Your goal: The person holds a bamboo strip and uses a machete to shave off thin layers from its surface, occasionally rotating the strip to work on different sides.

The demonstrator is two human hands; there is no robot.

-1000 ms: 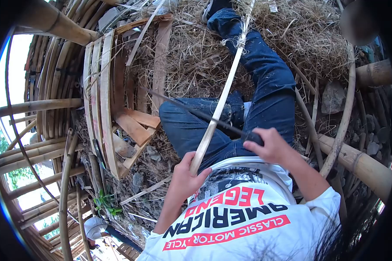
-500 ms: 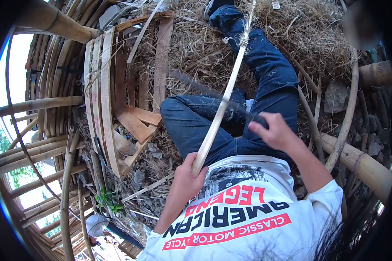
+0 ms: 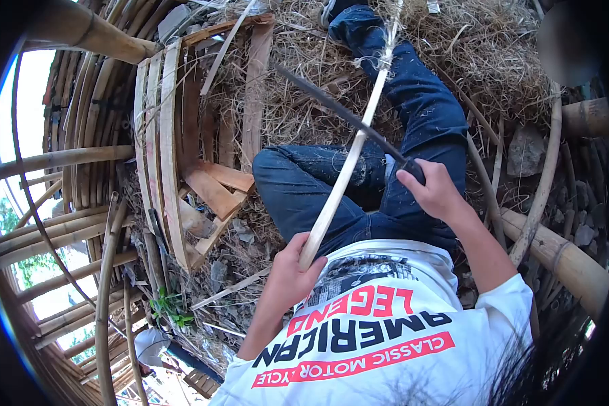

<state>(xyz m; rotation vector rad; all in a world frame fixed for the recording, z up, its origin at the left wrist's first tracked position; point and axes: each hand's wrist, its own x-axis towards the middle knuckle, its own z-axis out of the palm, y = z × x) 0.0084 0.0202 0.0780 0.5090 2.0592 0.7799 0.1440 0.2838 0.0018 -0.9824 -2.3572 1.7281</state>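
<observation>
My left hand is closed round the near end of a long pale bamboo strip, just above my shirt. The strip slants up and away over my lap and leg, with frayed curls of fibre near its far part. In my right hand is the black handle of a long knife. Its dark blade crosses the strip at about mid-length and points to the upper left.
A slatted wooden crate stands at left, beside my bent knee. Shavings cover the ground ahead. Bamboo poles and a stone lie at right. A bamboo fence runs along the left.
My right hand has moved slightly up and right with the knife, whose blade now appears sharper and higher along the strip. The left hand keeps its hold.
</observation>
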